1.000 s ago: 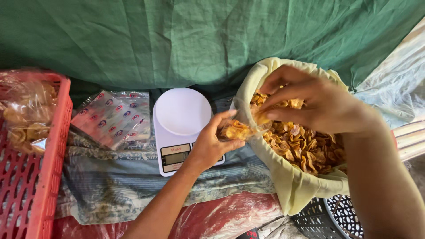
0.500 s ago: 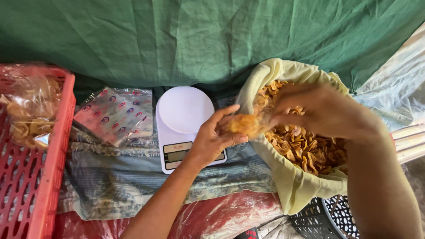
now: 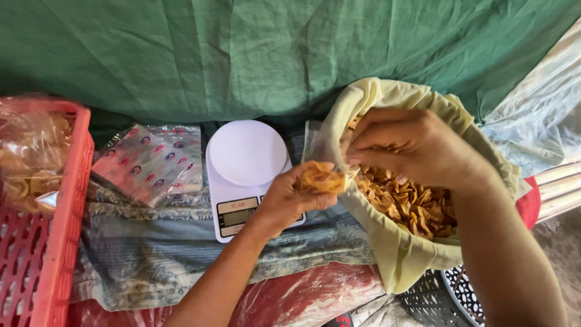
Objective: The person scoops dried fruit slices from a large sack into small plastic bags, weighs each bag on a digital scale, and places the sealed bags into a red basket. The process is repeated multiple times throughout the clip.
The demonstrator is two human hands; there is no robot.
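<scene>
A small clear bag (image 3: 321, 163), partly filled with crinkled golden chips (image 3: 321, 177), sits gripped in the left hand (image 3: 290, 200) beside the sack (image 3: 393, 254). The right hand (image 3: 417, 145) pinches chips at its mouth. The round white scale (image 3: 247, 154) stands bare nearby.

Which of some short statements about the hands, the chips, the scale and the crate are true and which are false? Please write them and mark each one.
1. The left hand holds a small clear bag with some chips in it. True.
2. The right hand rests on the scale. False: it is over the cloth-lined sack of chips, at the mouth of the bag.
3. The white kitchen scale has a bag lying on its round plate. False: the plate is bare.
4. A red plastic crate stands at the left edge. True.
5. The backdrop is a blue wall. False: it is green cloth.
</scene>
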